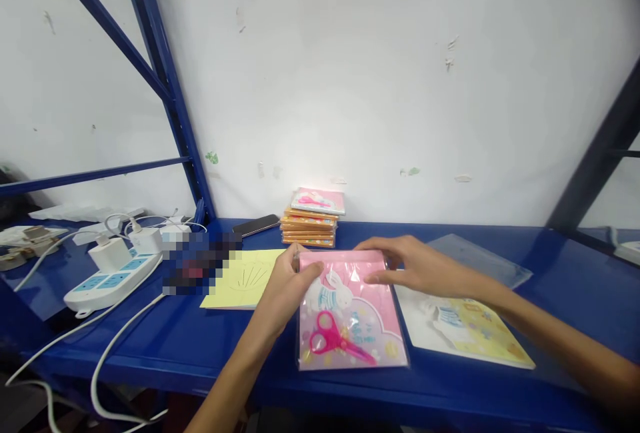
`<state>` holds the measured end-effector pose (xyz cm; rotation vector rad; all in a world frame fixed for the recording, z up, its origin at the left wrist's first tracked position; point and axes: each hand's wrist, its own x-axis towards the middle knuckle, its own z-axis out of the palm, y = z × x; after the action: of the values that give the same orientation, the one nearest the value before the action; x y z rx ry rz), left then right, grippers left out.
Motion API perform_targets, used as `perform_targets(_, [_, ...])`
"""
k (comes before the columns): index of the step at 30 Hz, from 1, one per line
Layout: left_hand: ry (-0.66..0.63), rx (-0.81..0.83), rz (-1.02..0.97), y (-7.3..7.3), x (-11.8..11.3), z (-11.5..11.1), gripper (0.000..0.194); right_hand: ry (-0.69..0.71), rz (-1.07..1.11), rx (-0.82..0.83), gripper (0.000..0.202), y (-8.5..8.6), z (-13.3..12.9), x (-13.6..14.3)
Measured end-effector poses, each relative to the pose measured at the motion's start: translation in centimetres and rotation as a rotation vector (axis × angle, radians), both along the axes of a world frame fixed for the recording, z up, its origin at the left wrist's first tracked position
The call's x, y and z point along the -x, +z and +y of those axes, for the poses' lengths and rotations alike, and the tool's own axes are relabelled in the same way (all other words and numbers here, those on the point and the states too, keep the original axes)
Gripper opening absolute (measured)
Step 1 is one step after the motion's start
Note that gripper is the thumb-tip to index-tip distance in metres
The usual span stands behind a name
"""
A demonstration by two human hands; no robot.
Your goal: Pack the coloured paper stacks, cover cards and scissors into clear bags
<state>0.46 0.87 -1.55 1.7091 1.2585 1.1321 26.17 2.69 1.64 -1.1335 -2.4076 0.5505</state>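
Observation:
A pink packet (385, 336) in a clear plastic sleeve lies in front of me, with a white rabbit print and pink scissors (330, 336) showing through. My left hand (293, 280) grips its upper left corner, thumb on top. My right hand (400, 263) rests at the upper right edge, thumb over the front and fingers behind the top. Yellow paper sheets (240, 280) lie left of the packet. To the right, partly under my right forearm, is a yellow and white rabbit-print booklet (470, 330).
A stack of packets (310, 223) stands against the wall. Beside it lies a phone (256, 225). A clear plastic sleeve (480, 260) lies at the right. On the left are a power strip (113, 280), white cables and a blue frame post (175, 100). The blue table's front edge is close.

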Motion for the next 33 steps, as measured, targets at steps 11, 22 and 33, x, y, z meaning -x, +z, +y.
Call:
perform_targets(11, [0.102, -0.106, 0.709, -0.1, 0.3, -0.4, 0.018, 0.019, -0.129, -0.197, 0.034, -5.1, 0.6, 0.1])
perform_targets(22, [0.104, -0.231, 0.944, -1.6, -1.1, -0.9, 0.034, 0.047, -0.222, -0.384, 0.028, -5.9, 0.6, 0.1])
perform_targets(33, [-0.179, -0.322, 0.860, -1.7, -1.2, -0.3, 0.025, 0.060, -0.240, -0.346, 0.027, -4.7, -0.3, 0.2])
